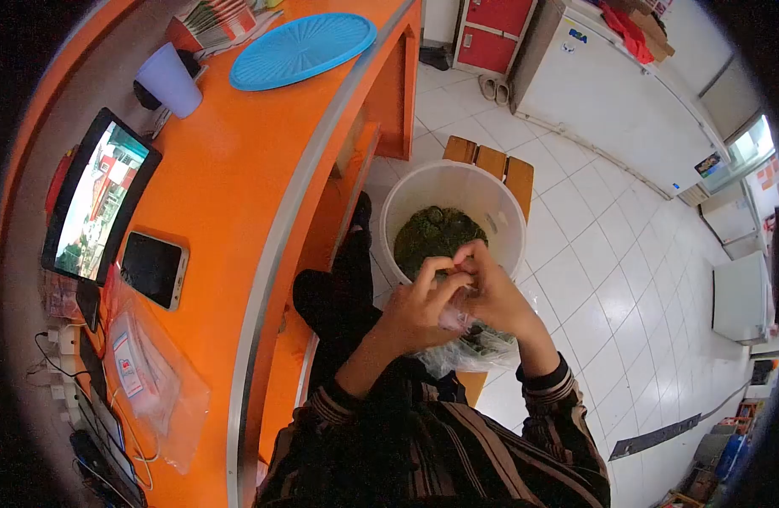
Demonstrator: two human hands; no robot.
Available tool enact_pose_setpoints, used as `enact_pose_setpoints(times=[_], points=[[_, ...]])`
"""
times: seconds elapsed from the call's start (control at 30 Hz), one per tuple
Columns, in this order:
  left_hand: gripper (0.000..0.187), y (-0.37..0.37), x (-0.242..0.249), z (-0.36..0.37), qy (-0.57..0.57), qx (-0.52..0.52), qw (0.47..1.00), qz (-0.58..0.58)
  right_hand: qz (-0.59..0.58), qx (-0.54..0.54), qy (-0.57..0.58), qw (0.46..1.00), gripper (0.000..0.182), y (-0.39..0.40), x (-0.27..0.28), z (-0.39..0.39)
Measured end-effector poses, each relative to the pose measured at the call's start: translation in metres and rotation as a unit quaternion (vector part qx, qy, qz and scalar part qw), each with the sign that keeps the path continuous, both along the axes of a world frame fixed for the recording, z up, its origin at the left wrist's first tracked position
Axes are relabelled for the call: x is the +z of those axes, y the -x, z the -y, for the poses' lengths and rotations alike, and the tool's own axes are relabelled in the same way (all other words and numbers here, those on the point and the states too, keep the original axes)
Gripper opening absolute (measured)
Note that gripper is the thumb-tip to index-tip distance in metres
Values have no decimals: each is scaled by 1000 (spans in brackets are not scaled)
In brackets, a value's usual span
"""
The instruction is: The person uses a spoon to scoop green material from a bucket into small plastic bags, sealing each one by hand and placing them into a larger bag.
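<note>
My left hand (pixel 415 315) and my right hand (pixel 497 298) meet over the near rim of a whitish plastic tub (pixel 509 199). Fingers of both are bent and pinched together at the tips; whatever sits between them is too small to make out. Chopped dark green leaves (pixel 436 233) cover the bottom of the tub, with a rounder dark green lump among them. Just below my palms, crinkled clear plastic (pixel 454 318) shows in the gap. A clear plastic bag (pixel 482 345) with something dark green in it lies close against the tub's near side, partly hidden by my hands.
A slatted wooden bench (pixel 518 179) supports the tub. Along my left runs an orange counter (pixel 211 161) with a blue round lid (pixel 305 51), a purple cup (pixel 169 80), a lit screen (pixel 101 199), a phone (pixel 154 269) and plastic packets (pixel 144 372). A white chest freezer (pixel 613 102) stands ahead.
</note>
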State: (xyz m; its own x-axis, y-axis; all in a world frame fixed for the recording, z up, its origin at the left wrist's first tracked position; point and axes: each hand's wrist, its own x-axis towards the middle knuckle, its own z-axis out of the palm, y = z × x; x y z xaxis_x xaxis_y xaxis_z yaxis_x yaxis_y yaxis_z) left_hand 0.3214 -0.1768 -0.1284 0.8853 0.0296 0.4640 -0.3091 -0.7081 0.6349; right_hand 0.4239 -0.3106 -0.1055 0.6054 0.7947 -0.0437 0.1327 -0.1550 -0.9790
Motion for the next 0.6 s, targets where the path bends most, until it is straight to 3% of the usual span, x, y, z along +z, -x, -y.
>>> enact_pose_setpoints(times=[0.07,0.1,0.13,0.17,0.2,0.23,0.27,0.33,0.37,0.43,0.57,0.6], points=[[55,-2,-14,-17,-15,25,1000,13,10,61,-24,998,37,-14,3,-6],[54,1,-18,-26,-28,49,998,26,-17,27,-12,999,34,-30,12,-9],[54,9,-10,-33,55,77,995,-8,-46,-6,1,999,32,-46,17,-12],[54,15,-12,-40,57,77,995,-11,-49,-7,3,999,32,-65,9,-16],[55,19,-15,-48,147,95,985,12,156,25,47,986,23,-87,-11,-23],[56,21,-17,-55,235,113,965,36,356,57,87,929,15,-99,-33,-29],[56,25,-23,-63,233,113,965,36,355,57,86,929,15,-103,-57,-34],[60,34,-37,-73,313,99,945,5,467,236,222,822,11,-106,-102,-49],[60,36,-41,-73,310,100,945,4,466,236,220,824,11,-105,-118,-58],[63,40,-47,-72,342,102,934,-21,447,406,411,683,21,-100,-142,-79],[63,45,-68,-72,404,108,899,-133,525,332,343,704,17,-96,-166,-100],[62,45,-72,-70,412,93,897,-135,554,338,329,686,16,-93,-161,-105]])
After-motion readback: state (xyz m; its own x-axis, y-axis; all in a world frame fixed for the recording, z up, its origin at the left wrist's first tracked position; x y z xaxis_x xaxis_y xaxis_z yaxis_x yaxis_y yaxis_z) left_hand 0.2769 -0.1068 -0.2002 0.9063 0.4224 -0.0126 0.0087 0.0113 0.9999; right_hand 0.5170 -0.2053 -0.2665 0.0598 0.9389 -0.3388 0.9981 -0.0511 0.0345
